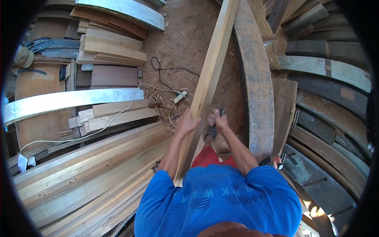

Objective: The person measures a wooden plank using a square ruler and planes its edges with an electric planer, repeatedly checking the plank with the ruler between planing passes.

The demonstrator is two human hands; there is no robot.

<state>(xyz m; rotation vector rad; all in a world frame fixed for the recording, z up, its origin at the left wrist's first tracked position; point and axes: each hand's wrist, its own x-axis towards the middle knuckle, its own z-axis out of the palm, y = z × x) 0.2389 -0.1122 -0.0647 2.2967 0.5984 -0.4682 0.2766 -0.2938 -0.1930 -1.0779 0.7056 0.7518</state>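
A long pale wooden beam point(212, 63) runs from beside my body up past the top of the view, tilted to the right. My left hand point(188, 123) is closed over its left edge, fingers gripping the wood. To the right of the beam, my right hand point(218, 118) is closed around a small dark object point(222, 112), only a short end of which shows above the fist. Its kind is too small and blurred to tell. The fist is close to the beam's right side, and I cannot tell whether the object touches the wood.
A thick weathered plank point(258, 83) stands to the right. Long boards point(90, 170) lie at lower left, with stacked planks point(114, 47) behind. A power strip point(180, 97) and its cord lie on the dirt floor point(177, 39). More timber point(331, 98) fills the right.
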